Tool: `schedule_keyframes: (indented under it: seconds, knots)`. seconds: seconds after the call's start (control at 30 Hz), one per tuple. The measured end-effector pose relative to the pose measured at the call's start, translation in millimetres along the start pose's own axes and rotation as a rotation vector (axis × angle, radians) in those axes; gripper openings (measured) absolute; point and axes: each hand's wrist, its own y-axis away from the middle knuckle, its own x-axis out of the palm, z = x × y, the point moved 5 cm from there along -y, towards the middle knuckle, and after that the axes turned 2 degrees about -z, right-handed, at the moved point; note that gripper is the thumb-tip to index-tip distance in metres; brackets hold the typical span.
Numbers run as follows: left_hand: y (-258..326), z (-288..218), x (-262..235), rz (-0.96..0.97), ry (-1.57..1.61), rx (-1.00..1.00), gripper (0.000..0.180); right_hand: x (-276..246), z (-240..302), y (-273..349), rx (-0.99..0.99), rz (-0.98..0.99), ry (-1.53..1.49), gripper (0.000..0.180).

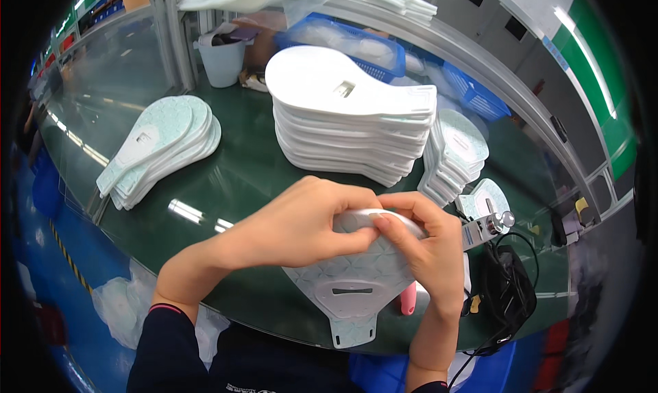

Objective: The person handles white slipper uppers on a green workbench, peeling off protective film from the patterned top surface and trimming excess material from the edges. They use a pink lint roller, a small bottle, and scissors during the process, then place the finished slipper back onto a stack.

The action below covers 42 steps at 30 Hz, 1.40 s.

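Both my hands hold one paddle-shaped white plastic piece (353,283) with a pale patterned face and a slot near its narrow end, which points toward me. My left hand (301,225) grips its rounded far edge from the left, fingers curled over the rim. My right hand (428,246) pinches the same edge from the right, thumb pressed on top. The piece hovers just above the dark green table (233,180) near its front edge.
A tall stack of plain white paddle pieces (349,119) stands behind my hands, a smaller stack (454,156) to its right. A fanned stack of patterned pieces (161,146) lies at left. A small tool with black cable (490,228), blue baskets (356,47) and a white bin (223,60) are nearby.
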Motion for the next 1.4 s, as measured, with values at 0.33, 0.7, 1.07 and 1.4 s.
schedule_keyframes:
  seconds: [0.33, 0.7, 1.07, 1.4]
  knots:
    - [22, -17, -12, 0.075, 0.28, 0.038, 0.021, -2, 18, 16, -0.197, -0.113, -0.299, 0.032]
    - [26, -16, -8, 0.104, 0.376, 0.072, 0.013, 1, 13, 25, -0.219, -0.242, -0.445, 0.039]
    - [27, -15, -6, -0.038, 0.276, 0.159, 0.012, 7, 10, 24, -0.177, -0.256, -0.493, 0.046]
    - [27, -17, -1, -0.007, 0.442, 0.212, 0.014, 7, 10, 24, -0.168, -0.265, -0.513, 0.053]
